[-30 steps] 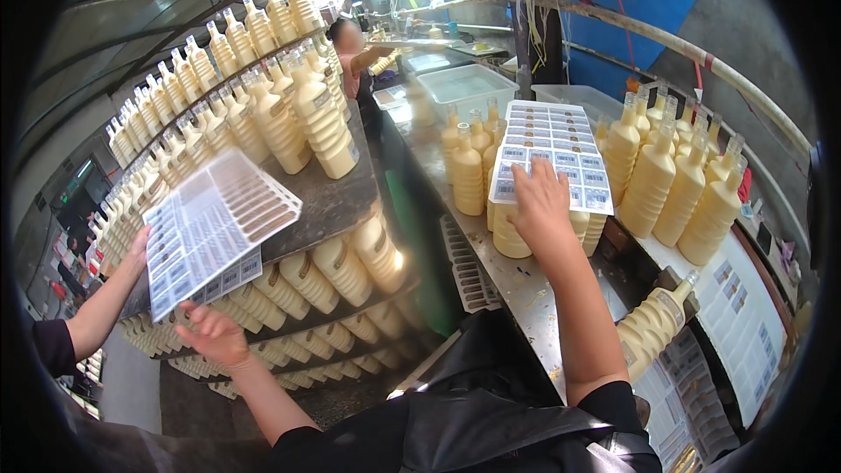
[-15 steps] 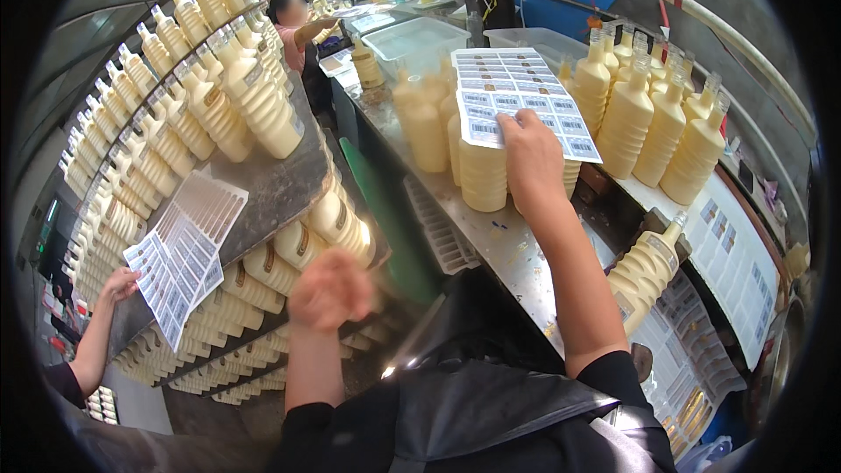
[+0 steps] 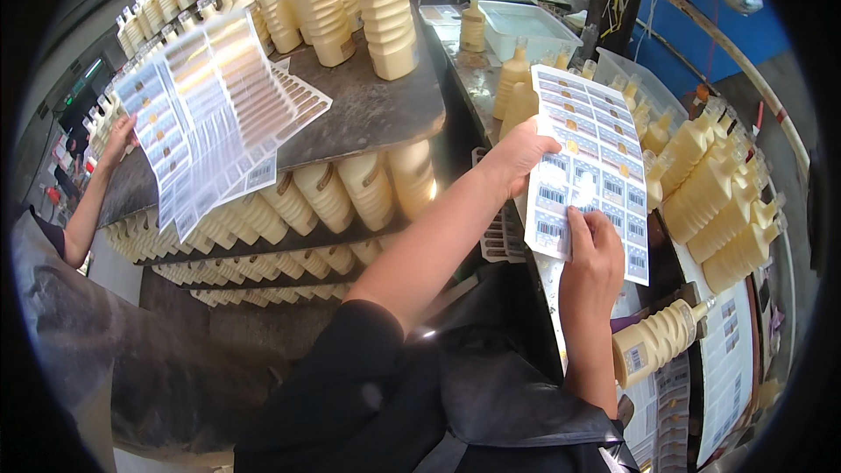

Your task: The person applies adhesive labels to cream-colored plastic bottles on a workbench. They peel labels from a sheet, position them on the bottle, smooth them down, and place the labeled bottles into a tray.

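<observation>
A white label sheet [image 3: 632, 177] with rows of barcode labels and gold-coloured marks is held up, tilted, above the bench on my right. My left hand [image 3: 524, 156] reaches across and grips its left edge, thumb on the printed face. Lower down, my right hand [image 3: 596, 254] is closed at the sheet's bottom part, fingertips against a barcode label; whether a label is lifted there cannot be made out. Behind the sheet stand cream ribbed bottles [image 3: 515, 79]. Below my right hand's wrist side, another cream bottle [image 3: 653, 346] lies on its side with a label on it.
At left, another person's hand [image 3: 120, 140] holds several label sheets [image 3: 197, 105] over a dark table [image 3: 377, 114] bearing cream bottles [image 3: 388, 17]. More bottles fill the shelves underneath. A clear plastic bin [image 3: 530, 31] stands at the back; label sheets [image 3: 727, 359] lie at lower right.
My left hand has moved right and up to grip the label sheet. The sheet has been raised off the bottles and turned. My view has swung; the other person's sheets are lifted higher.
</observation>
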The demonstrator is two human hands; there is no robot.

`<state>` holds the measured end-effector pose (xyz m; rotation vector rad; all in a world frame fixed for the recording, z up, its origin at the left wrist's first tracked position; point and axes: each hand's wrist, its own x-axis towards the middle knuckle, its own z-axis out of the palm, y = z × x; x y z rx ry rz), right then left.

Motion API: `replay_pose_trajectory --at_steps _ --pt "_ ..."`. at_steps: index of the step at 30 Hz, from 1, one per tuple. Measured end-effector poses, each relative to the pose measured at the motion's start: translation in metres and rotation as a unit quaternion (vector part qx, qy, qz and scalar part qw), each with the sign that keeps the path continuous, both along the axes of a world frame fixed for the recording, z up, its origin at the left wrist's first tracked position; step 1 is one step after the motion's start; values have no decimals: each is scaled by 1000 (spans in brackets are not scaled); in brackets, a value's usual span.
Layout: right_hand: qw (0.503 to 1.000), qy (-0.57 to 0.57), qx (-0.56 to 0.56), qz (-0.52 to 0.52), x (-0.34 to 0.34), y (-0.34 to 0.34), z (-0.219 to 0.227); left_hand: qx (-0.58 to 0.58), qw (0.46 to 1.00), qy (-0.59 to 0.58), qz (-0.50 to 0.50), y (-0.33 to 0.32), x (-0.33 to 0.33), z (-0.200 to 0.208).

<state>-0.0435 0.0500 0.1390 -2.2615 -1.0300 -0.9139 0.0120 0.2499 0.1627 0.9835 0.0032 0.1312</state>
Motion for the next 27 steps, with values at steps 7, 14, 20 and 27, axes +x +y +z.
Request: replay_pose_trajectory --at_steps 7,14,20,27 --pt "994 61 -38 83 -23 -5 -5 124 980 -97 125 2 -62 -3" --pt "945 204 -90 241 -33 -10 -2 290 913 -96 268 7 -138 -26" --pt "862 326 -171 350 -27 -4 -39 567 762 131 284 -3 -173 -62" --pt "835 400 -177 333 -29 -4 -104 569 763 212 221 -5 -170 -126"
